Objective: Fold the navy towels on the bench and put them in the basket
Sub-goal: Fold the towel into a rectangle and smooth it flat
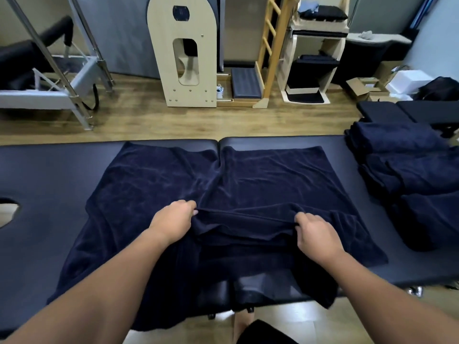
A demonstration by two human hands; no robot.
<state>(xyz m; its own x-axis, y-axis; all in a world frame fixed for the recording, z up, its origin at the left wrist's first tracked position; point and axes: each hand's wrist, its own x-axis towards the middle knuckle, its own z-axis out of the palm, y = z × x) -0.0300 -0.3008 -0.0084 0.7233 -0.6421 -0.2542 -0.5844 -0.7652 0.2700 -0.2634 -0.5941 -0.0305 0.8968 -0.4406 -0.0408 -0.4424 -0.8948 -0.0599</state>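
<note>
Both hands (244, 223) pinch the spread towel's (159, 175) raised fold (near edge) between them.

Navy towel (173, 180) spread flat across middle of bench (49, 175), wrinkled, near edge hanging over bench's front edge, a raised fold bunched near the front. Pile of navy towels (407, 170) stacked at bench's right end, roughly folded, overlapping, reaching from back edge toward front. Basket not visible.
</note>
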